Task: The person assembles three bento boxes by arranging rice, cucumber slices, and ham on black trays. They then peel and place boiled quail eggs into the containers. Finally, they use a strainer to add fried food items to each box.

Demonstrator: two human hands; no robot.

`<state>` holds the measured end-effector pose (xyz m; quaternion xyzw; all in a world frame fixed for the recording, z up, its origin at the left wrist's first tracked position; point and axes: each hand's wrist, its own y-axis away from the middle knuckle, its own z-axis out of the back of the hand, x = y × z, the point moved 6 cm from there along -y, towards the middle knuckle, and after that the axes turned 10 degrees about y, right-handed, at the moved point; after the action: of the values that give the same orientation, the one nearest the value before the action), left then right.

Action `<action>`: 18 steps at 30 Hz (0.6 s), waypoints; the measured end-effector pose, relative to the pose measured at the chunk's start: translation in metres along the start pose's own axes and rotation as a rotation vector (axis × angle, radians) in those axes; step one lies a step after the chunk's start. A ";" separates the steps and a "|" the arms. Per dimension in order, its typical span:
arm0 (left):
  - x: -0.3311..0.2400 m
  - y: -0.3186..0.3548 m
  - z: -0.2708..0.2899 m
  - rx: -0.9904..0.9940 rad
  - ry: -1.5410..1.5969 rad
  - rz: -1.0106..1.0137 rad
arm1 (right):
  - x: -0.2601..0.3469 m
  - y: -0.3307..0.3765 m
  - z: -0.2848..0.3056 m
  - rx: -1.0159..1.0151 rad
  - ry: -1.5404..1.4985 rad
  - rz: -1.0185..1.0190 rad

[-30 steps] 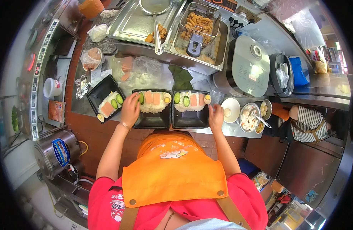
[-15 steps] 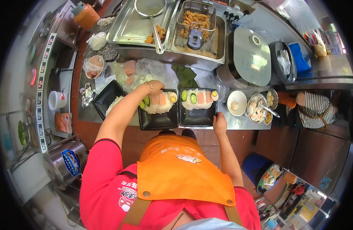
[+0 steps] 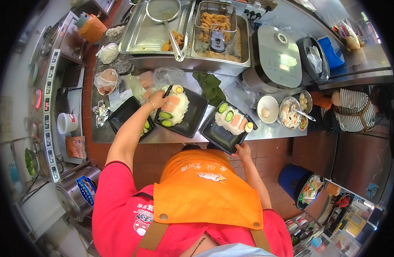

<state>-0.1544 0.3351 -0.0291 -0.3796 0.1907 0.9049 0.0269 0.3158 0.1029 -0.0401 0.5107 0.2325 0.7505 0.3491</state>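
Note:
My left hand [image 3: 159,99] grips the upper left rim of a black square plate [image 3: 195,115], which sits turned at an angle on the steel counter. On it lie white rice [image 3: 180,112], cucumber slices, pink meat slices and half an egg. My right hand [image 3: 243,150] pinches the near right corner of a second black plate [image 3: 215,133], tilted the other way and jutting past the counter's front edge. Its rice bears the same toppings. A third black plate [image 3: 124,112] lies left of these, partly hidden under my left forearm.
Behind the plates stand a steel tray [image 3: 141,30] with a strainer, a fry basket [image 3: 216,21] of fried pieces and a rice cooker [image 3: 279,58]. A dark green cloth [image 3: 209,88] lies between. At right are a white bowl [image 3: 267,109] and a bowl with a spoon [image 3: 290,115]. Another person [image 3: 353,111] stands far right.
Both gripped plates have turned away from their straight side-by-side placing. A wedge-shaped gap has opened between their far edges. My left hand has shifted left and down, my right hand nearer to me.

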 end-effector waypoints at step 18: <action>-0.018 0.160 -0.143 -0.582 1.614 0.796 | 0.027 0.013 -0.128 0.209 -0.922 -0.449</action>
<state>-0.0755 0.1359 -0.0557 -0.7898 0.0338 0.3238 -0.5198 0.1869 0.1157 -0.0621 0.7578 0.2323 0.3270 0.5147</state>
